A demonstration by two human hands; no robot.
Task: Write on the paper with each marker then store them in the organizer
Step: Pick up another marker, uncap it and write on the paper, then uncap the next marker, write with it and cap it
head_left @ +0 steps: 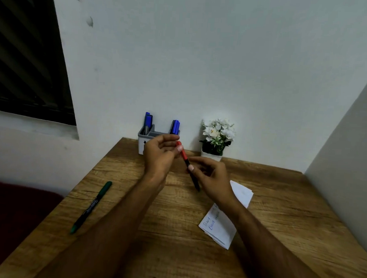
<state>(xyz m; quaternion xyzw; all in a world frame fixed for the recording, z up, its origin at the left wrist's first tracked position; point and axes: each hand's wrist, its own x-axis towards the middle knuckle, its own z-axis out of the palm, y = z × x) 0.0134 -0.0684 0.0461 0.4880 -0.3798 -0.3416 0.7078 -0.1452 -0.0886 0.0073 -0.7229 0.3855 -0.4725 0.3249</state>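
A red-capped marker (185,159) with a black barrel hangs tilted above the table's middle. My left hand (159,155) pinches its red cap end and my right hand (210,178) grips the black barrel lower down. A grey and white organizer (143,137) stands at the table's far edge against the wall, with blue markers (147,119) upright in its left and right compartments. A green marker (91,206) lies flat on the table to the left. Folded white paper (218,226) with handwriting lies on the right, partly under my right forearm.
A small white pot of white flowers (217,138) stands right of the organizer. The wooden table (174,233) meets a wall at the back and another on the right. A dark window (28,58) is at upper left. Something dark red lies beyond the table's left edge.
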